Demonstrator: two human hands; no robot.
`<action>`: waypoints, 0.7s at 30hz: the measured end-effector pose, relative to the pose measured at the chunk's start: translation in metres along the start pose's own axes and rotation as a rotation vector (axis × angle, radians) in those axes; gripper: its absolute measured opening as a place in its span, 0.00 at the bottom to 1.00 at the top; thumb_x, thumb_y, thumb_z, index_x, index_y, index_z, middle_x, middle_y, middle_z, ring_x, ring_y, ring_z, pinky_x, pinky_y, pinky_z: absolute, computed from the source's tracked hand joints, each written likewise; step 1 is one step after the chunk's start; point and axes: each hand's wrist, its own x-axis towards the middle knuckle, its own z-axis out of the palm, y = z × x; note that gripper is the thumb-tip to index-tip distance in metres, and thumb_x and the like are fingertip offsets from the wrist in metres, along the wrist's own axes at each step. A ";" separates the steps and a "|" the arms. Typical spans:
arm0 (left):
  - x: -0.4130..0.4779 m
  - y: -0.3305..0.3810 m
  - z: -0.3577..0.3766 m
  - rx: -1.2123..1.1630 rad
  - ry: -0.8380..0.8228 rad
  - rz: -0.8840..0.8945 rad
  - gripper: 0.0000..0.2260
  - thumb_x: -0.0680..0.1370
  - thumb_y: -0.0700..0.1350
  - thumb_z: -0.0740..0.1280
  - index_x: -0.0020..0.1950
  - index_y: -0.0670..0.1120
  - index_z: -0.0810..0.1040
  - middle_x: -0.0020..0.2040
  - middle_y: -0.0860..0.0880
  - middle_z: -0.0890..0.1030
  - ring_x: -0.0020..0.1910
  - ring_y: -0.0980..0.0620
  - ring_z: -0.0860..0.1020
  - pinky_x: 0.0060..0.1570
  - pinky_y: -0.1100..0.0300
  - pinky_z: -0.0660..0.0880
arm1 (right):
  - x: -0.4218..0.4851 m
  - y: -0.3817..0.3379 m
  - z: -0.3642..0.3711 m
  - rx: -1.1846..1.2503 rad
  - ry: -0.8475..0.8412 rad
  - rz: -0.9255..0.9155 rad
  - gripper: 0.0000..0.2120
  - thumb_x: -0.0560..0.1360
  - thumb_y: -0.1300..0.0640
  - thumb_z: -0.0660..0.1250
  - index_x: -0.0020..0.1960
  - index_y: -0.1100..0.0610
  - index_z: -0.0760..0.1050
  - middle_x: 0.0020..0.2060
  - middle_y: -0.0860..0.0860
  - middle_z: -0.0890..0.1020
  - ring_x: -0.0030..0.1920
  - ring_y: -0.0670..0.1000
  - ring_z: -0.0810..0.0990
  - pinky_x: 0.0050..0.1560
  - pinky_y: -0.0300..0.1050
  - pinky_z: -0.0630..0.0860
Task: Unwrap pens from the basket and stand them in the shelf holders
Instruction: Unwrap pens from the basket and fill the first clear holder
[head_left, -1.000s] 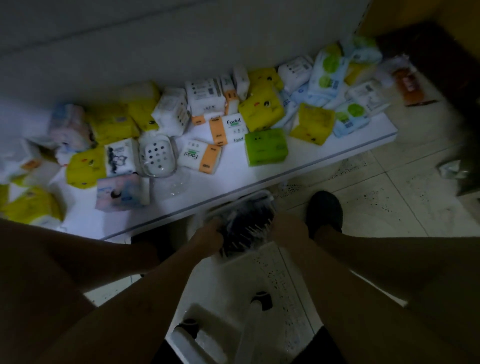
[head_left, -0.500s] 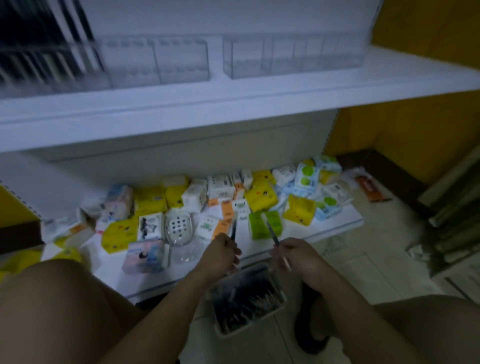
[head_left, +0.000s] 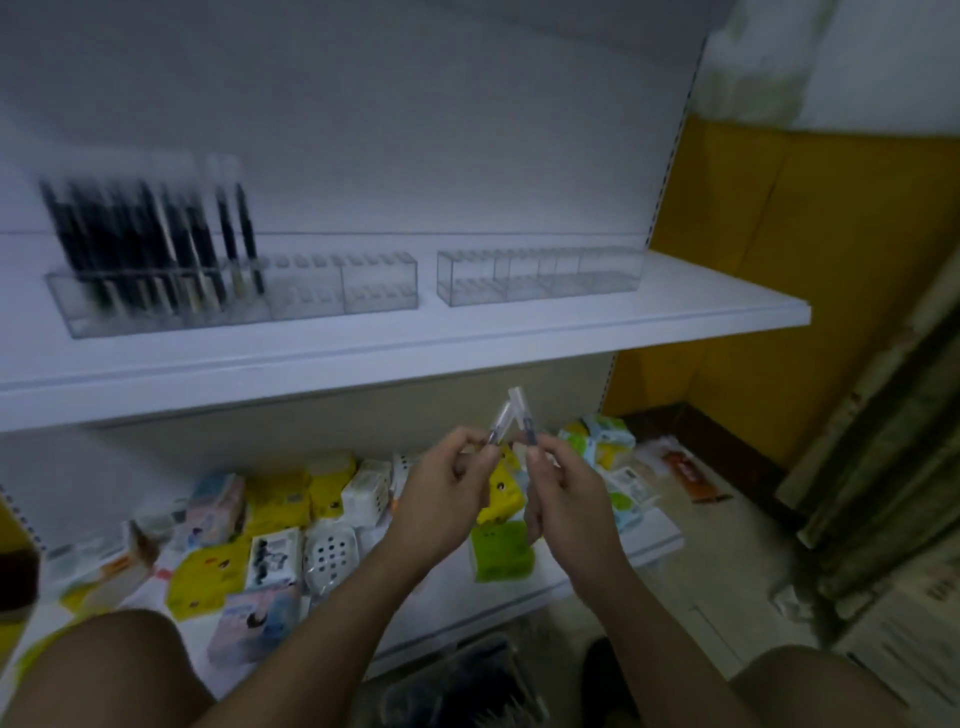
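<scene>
Your L hand (head_left: 447, 499) pinched a slim pen (head_left: 500, 425) btwn thumb & fingertips. Your R hand (head_left: 566, 493) pinched a second pen (head_left: 522, 417) the same way. Both pens pointed up, leaning together in an inverted V. Their upper ends were sheathed in clear glossy plastic, w/ dark barrel showing lower down. Blur hid whether the tips touched. They were in mid-air, just below the front edge of the white shelf (head_left: 467, 332).

On it sat two clear, boxy holders. The left holder (head_left: 311, 296) had thin black pens (head_left: 145, 234) upright at its left end; the right holder (head_left: 540, 278) sat beside it. The basket (head_left: 467, 686), dark & blurred, lay btwn your knees. Soft tissue packs (head_left: 501, 551) in yellow, green & white covered the bottom shelf (head_left: 657, 538).
</scene>
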 end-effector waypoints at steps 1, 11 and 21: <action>0.002 0.011 -0.006 -0.040 0.001 0.033 0.06 0.82 0.43 0.60 0.48 0.50 0.75 0.28 0.47 0.76 0.23 0.52 0.71 0.26 0.57 0.70 | 0.003 -0.012 0.002 0.033 -0.002 -0.042 0.10 0.82 0.54 0.57 0.57 0.50 0.76 0.23 0.51 0.72 0.25 0.50 0.72 0.27 0.44 0.72; 0.043 0.096 -0.095 0.132 0.247 0.149 0.14 0.81 0.56 0.55 0.56 0.55 0.79 0.35 0.57 0.76 0.33 0.64 0.73 0.36 0.65 0.68 | 0.063 -0.106 0.054 0.092 -0.008 -0.241 0.09 0.80 0.51 0.60 0.57 0.45 0.77 0.35 0.42 0.77 0.33 0.42 0.73 0.35 0.39 0.68; 0.079 0.141 -0.171 -0.079 0.273 0.149 0.06 0.77 0.44 0.68 0.52 0.47 0.82 0.45 0.51 0.84 0.48 0.53 0.82 0.52 0.51 0.80 | 0.116 -0.164 0.104 -0.008 -0.071 -0.367 0.08 0.78 0.53 0.66 0.56 0.47 0.81 0.49 0.42 0.81 0.48 0.38 0.78 0.45 0.24 0.72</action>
